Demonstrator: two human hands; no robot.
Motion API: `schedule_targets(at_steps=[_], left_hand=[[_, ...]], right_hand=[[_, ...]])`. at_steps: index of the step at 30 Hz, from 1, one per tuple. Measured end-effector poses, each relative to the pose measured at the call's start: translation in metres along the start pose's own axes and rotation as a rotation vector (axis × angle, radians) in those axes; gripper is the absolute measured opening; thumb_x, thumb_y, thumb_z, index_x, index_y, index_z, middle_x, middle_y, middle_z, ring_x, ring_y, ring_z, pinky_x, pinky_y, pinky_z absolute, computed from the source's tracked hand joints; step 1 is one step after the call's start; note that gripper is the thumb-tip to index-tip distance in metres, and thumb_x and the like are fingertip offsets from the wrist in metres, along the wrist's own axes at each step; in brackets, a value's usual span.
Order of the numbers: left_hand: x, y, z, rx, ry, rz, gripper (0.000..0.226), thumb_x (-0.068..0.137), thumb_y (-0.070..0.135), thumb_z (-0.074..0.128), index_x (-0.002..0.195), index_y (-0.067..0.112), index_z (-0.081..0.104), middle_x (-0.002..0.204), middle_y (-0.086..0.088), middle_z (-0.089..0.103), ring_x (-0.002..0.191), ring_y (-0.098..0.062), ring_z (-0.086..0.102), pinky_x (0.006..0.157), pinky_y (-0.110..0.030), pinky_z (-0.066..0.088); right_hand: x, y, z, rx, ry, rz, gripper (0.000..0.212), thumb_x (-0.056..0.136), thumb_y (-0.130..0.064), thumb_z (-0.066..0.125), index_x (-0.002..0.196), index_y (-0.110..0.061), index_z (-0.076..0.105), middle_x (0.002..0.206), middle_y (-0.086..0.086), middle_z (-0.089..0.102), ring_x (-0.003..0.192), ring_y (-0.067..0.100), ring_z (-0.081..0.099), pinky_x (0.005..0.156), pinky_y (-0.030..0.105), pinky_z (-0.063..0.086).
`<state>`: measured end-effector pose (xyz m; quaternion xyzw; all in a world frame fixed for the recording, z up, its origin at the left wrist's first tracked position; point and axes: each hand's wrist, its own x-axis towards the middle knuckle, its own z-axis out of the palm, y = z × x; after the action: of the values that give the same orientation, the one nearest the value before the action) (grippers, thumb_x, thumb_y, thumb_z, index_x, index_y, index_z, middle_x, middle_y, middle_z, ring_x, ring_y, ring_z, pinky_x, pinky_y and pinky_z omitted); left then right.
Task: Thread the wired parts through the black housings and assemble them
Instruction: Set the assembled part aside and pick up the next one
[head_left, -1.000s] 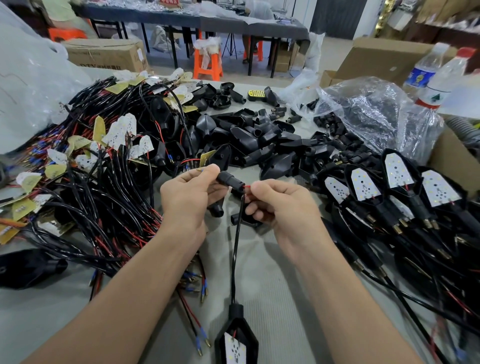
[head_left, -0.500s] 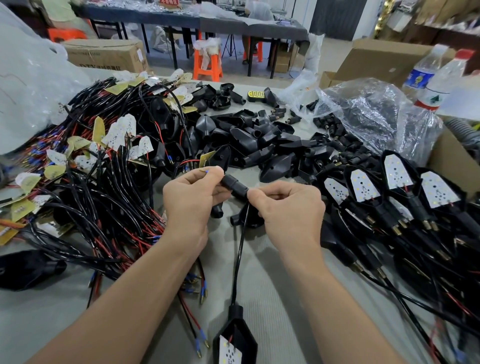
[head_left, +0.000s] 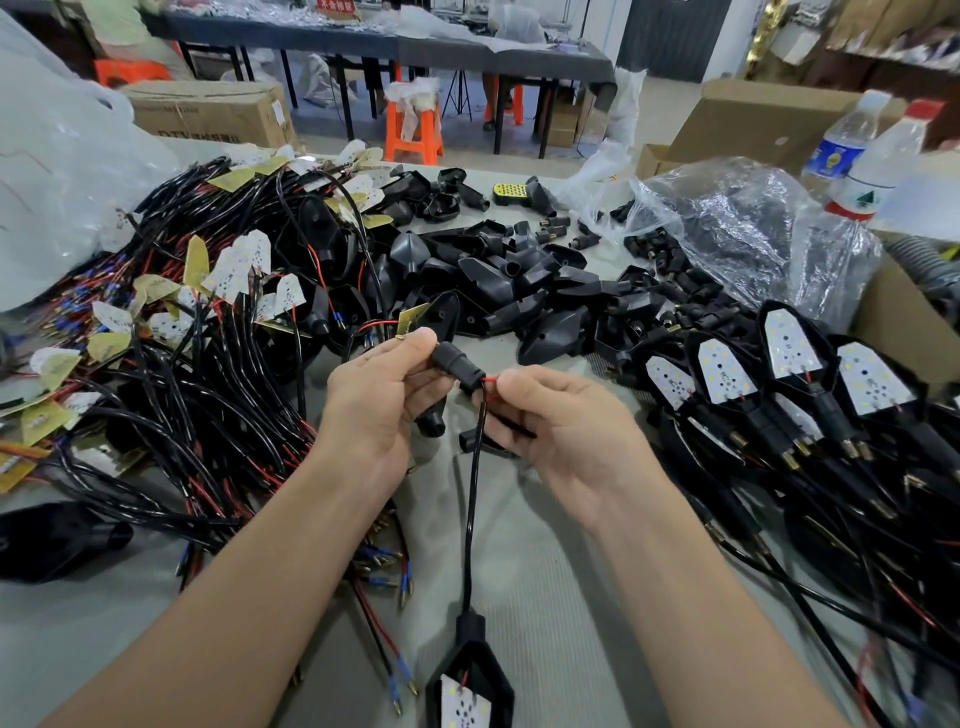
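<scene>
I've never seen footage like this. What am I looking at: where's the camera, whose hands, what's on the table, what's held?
There is no machine: a person works with bare hands, and all pictures come from a camera on their head, looking down. The left hand grips a short black tube; the right hand pinches a cable by its red wire at the tube's end. The cable hangs to a housing with a white light board. On the table lie tangled wired boards, empty black housings and finished units.
</scene>
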<state>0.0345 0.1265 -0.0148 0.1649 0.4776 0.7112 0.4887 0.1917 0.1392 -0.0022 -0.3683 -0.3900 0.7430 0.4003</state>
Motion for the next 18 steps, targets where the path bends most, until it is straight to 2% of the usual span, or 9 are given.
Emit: schedule_targets(at_steps=[1,3,5,8,10,13,15,18], left_hand=[[0.0,0.0,0.0,-0.004,-0.004,-0.005,0.01,0.094,0.012,0.072,0.085,0.007,0.07,0.069,-0.002,0.075,0.056,-0.008,0.07,0.054,-0.015,0.056],[-0.001,0.0,0.001,-0.005,-0.017,-0.01,0.011,0.094,0.014,0.071,0.085,0.008,0.07,0.069,-0.002,0.074,0.055,-0.007,0.068,0.054,-0.015,0.055],[-0.001,0.001,0.001,-0.002,-0.04,-0.019,0.012,0.095,0.017,0.071,0.087,0.008,0.07,0.071,-0.004,0.073,0.054,-0.008,0.067,0.053,-0.015,0.055],[-0.001,0.002,0.0,0.0,-0.047,-0.016,0.012,0.095,0.018,0.07,0.088,0.009,0.071,0.076,-0.004,0.074,0.061,-0.01,0.069,0.058,-0.018,0.056],[-0.002,0.002,0.001,-0.011,-0.048,-0.017,0.01,0.095,0.016,0.07,0.087,0.01,0.071,0.079,-0.005,0.074,0.065,-0.011,0.071,0.062,-0.02,0.058],[-0.002,0.002,0.0,-0.015,-0.054,-0.05,0.009,0.093,0.017,0.071,0.086,0.012,0.074,0.081,-0.005,0.076,0.069,-0.012,0.073,0.063,-0.022,0.059],[-0.001,0.003,0.0,-0.022,-0.069,-0.083,0.011,0.094,0.018,0.071,0.085,0.013,0.074,0.081,-0.004,0.076,0.072,-0.013,0.074,0.063,-0.023,0.059],[0.0,0.004,-0.001,-0.019,-0.102,-0.085,0.012,0.098,0.016,0.065,0.088,0.011,0.071,0.068,0.002,0.073,0.076,-0.013,0.075,0.067,-0.023,0.06]], right_hand=[[-0.002,-0.001,0.002,0.041,-0.02,0.021,0.004,0.086,-0.001,0.068,0.084,-0.002,0.071,0.093,0.02,0.071,0.092,0.027,0.07,0.086,0.037,0.062],[-0.005,-0.003,0.003,0.11,-0.075,0.062,0.01,0.083,-0.003,0.068,0.092,0.0,0.065,0.098,0.023,0.071,0.09,0.03,0.072,0.083,0.043,0.063],[-0.007,-0.004,0.004,0.092,-0.132,0.094,0.011,0.094,-0.007,0.061,0.104,-0.002,0.06,0.101,0.022,0.071,0.083,0.029,0.073,0.076,0.04,0.065],[-0.008,-0.003,0.005,0.006,-0.154,0.093,0.012,0.102,-0.013,0.055,0.111,-0.006,0.059,0.087,0.014,0.072,0.066,0.02,0.065,0.06,0.026,0.059],[-0.006,0.0,0.005,-0.071,-0.121,0.067,0.014,0.102,-0.013,0.057,0.108,-0.003,0.064,0.078,0.011,0.071,0.059,0.015,0.059,0.055,0.021,0.051],[-0.004,0.004,0.006,-0.174,-0.112,0.025,0.013,0.101,-0.01,0.06,0.091,-0.005,0.067,0.074,0.009,0.07,0.055,0.013,0.058,0.052,0.019,0.047],[-0.002,0.007,0.007,-0.192,-0.101,0.0,0.008,0.099,-0.006,0.062,0.093,-0.005,0.067,0.074,0.009,0.07,0.056,0.013,0.06,0.053,0.019,0.049],[0.001,0.01,0.007,-0.19,-0.021,-0.065,0.006,0.096,0.0,0.064,0.093,-0.004,0.067,0.073,0.011,0.071,0.057,0.015,0.061,0.054,0.02,0.051]])
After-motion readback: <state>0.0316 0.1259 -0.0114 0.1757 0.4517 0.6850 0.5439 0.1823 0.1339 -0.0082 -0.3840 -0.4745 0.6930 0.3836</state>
